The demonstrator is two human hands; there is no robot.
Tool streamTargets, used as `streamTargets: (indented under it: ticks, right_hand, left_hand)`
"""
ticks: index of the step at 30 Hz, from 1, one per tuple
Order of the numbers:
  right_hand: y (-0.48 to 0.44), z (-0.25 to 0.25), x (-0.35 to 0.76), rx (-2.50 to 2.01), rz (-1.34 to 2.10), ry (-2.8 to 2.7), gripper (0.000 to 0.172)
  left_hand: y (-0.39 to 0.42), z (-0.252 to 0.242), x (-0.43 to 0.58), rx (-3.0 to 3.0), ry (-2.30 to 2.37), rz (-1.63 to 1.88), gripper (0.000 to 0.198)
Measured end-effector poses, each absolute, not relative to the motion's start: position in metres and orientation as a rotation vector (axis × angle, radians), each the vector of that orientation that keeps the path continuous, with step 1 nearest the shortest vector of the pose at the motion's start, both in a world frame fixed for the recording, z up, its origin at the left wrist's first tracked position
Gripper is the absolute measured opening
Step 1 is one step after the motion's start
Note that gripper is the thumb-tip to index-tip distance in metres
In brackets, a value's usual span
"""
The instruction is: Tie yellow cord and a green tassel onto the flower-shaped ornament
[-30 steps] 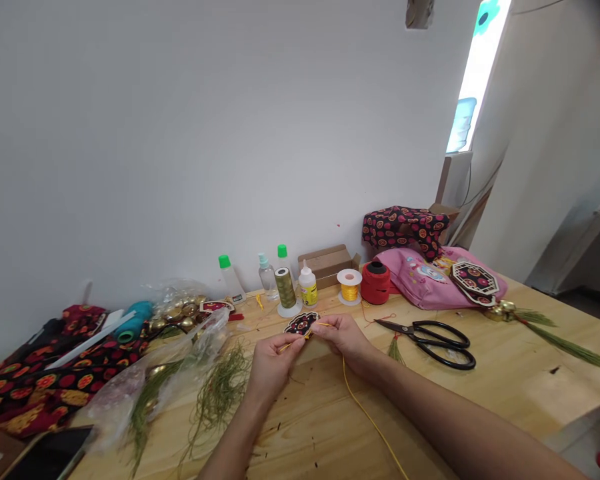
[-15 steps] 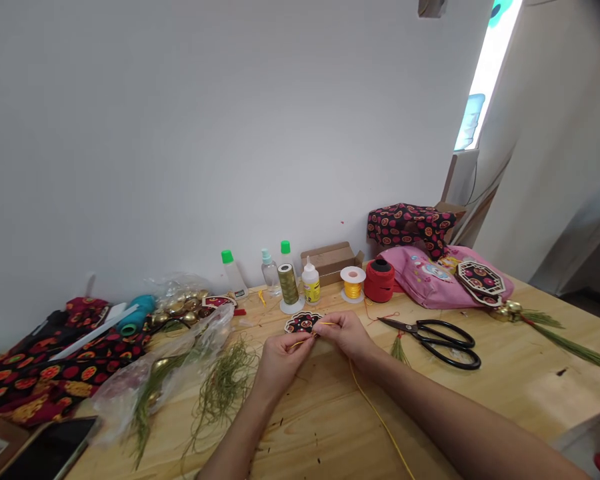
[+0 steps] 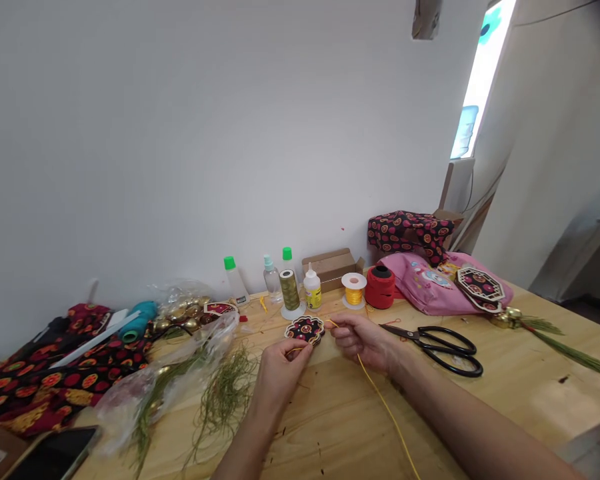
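Observation:
A scalloped ornament with dark patterned fabric and a pale edge lies at mid-table. At its lower edge, my left hand is closed in a pinch; a short bit of yellow cord shows by the thumb. Just right of the ornament, my right hand pinches a yellow cord between thumb and fingertips. The cord trails from under this hand toward the table's near edge. My left fingertips cover part of the ornament's rim.
Black-handled scissors lie right of my right hand. Behind stand a glue bottle, a yellow cord spool and a red thread cone. Green threads and a plastic bag lie left. A pink bag rests at back right.
My right hand has moved right, away from my left hand and the ornament, with the cord in its fingers. More of the ornament shows. The camera view has shifted slightly.

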State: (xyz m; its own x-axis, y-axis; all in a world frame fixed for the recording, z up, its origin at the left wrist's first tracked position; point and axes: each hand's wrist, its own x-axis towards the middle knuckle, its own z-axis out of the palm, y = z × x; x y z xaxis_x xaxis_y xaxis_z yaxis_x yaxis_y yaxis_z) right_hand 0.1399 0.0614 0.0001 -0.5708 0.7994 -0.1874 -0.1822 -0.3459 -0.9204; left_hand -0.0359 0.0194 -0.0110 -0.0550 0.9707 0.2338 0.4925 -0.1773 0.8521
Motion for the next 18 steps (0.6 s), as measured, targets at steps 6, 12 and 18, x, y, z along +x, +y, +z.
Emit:
streamTargets:
  ticks: [6, 12, 18]
  right_hand:
    - [0.048, -0.003, 0.121, -0.749, 1.979, -1.370, 0.033]
    - [0.046, -0.020, 0.107, -0.858, 1.440, -1.841, 0.031]
    - [0.045, -0.021, 0.111, -1.030, 0.807, -2.097, 0.028]
  left_hand:
    - [0.019, -0.014, -0.033, 1.657, 1.534, 1.112, 0.022]
    - [0.022, -0.010, -0.032, 1.443, 1.355, 1.083, 0.018]
    - [0.022, -0.010, -0.032, 1.364, 1.286, 1.086, 0.017]
